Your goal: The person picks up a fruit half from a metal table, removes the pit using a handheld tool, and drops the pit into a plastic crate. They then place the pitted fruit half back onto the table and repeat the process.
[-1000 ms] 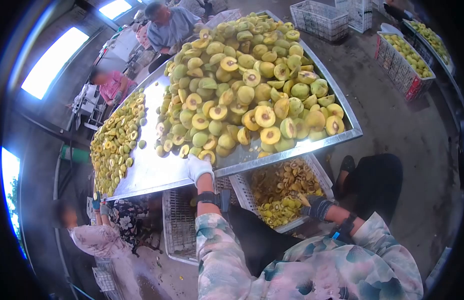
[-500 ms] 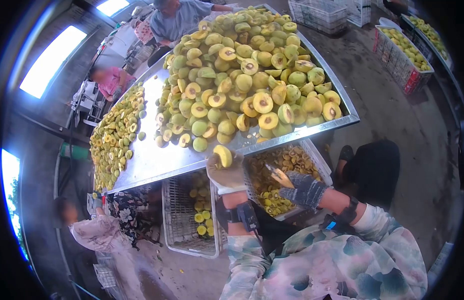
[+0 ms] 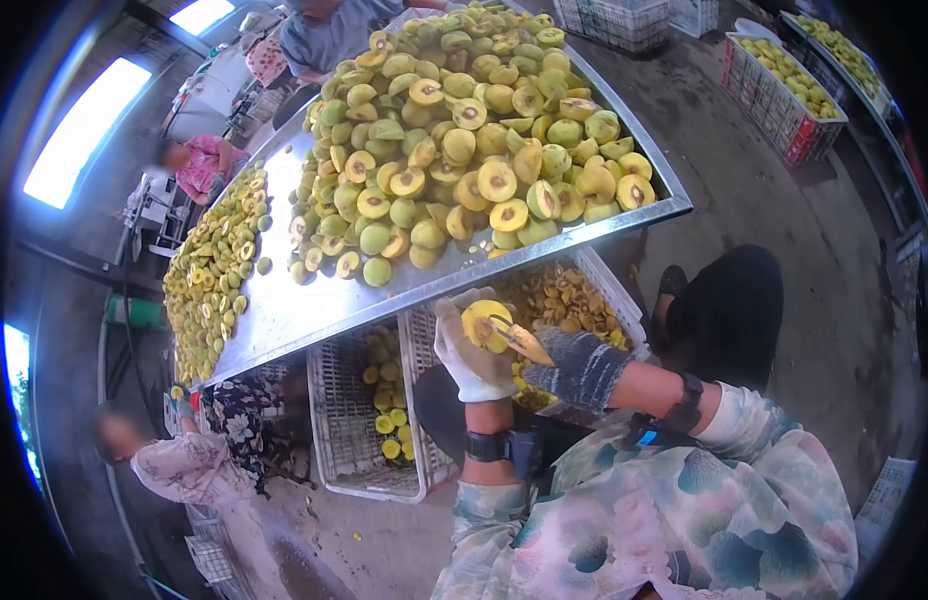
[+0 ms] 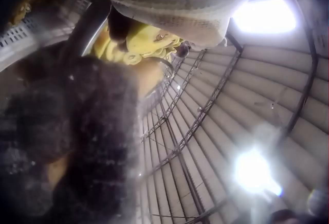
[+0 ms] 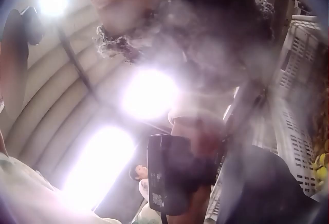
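Note:
My left hand [image 3: 469,350], in a pale work glove, holds a yellow peach half [image 3: 480,318] with its cut face up, just off the metal table's near edge. My right hand [image 3: 584,372], in a grey knitted glove, grips a pitting tool [image 3: 529,346] by its wooden handle. The tool's thin curved metal tip lies over the fruit's cut face. In the left wrist view the peach half [image 4: 146,40] shows beside the wooden handle [image 4: 149,76], with my dark glove blurred in front. The right wrist view shows the knitted glove [image 5: 205,34] blurred, its tool hidden.
A large heap of halved peaches [image 3: 434,150] covers much of the metal table [image 3: 309,320]. Below its edge stand a crate of pits and scraps [image 3: 612,285] and a crate with fruit halves [image 3: 329,440]. Other people work around the table; a full crate [image 3: 774,110] stands right.
My left hand has drawn back from the fruit heap with a peach half and turned its cut face up. My right hand has moved left, bringing the pitting tool to the fruit.

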`<state>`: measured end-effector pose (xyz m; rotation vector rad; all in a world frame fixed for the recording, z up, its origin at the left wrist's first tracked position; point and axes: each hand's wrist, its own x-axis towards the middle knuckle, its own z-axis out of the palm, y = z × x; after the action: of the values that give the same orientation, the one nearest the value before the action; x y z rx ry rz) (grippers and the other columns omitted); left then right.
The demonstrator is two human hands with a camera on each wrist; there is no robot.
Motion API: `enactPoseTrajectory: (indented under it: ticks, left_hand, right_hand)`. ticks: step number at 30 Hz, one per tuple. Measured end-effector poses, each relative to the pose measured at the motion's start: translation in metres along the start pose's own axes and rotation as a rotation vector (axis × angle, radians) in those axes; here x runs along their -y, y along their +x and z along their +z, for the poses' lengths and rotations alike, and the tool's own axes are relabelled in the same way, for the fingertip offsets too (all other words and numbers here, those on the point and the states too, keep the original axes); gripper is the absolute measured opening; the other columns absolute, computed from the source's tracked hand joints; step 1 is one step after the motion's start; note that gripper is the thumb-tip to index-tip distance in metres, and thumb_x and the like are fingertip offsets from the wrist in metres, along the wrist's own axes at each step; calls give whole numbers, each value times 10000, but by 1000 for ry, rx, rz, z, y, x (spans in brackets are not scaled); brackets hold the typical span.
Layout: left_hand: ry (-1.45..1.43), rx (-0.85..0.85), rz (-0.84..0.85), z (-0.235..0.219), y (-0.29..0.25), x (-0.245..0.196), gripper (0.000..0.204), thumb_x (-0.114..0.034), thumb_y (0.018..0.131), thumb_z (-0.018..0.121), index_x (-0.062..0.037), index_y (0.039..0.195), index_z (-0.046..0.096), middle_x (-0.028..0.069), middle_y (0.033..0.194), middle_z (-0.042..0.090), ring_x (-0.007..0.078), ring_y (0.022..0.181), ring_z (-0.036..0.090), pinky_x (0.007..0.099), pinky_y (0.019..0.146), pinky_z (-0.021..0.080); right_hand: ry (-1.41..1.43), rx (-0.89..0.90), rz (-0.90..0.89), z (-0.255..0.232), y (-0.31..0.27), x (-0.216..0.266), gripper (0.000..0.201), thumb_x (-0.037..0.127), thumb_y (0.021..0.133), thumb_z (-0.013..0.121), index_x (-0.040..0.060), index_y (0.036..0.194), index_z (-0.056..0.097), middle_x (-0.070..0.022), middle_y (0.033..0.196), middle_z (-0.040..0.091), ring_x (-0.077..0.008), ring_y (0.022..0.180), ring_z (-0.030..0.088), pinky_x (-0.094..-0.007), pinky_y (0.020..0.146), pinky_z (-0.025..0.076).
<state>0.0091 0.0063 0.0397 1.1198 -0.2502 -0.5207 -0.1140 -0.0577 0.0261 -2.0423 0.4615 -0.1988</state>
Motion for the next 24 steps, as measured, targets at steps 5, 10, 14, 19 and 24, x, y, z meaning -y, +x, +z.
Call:
enactPoseTrajectory:
  ticks: [5,10,14,19,24]
  left_hand:
    - [150,-59,86,5,-13,0,480,-389,951,407,52,879,582,153,845,643,197,663,614,287,606,505]
    - [131,-83,117,6,-19,1,453,-371,941,450,53,873,596,136,842,644,173,663,603,267,602,490]
    - [270,-35,165,1,-18,6,439,-362,937,467,42,864,620,109,809,641,131,666,569,242,621,460]
    - [453,249,-20,-8,-8,-6,474,-375,931,459,57,810,611,136,749,638,164,566,582,258,519,471]
    - [166,395,-120,-3,-15,4,504,-426,929,421,45,849,582,169,716,613,208,517,573,299,472,477]
  right_hand:
    - [-31,64,86,0,-7,14,364,262,828,568,-12,1063,521,-251,885,579,-409,836,569,-446,727,453]
    - [-83,71,93,0,-11,18,338,263,837,550,-5,1040,515,-251,861,590,-408,805,583,-455,697,461]
    - [-37,12,-12,19,-7,-3,316,272,835,547,19,1022,526,-225,813,612,-405,748,596,-459,661,470]
    - [165,160,-109,33,-6,-30,262,269,852,559,49,994,570,-158,801,629,-265,687,622,-354,587,478]
    - [1563,888,662,13,-15,-37,206,217,893,561,77,1042,586,-52,843,635,-93,595,583,-215,487,442]
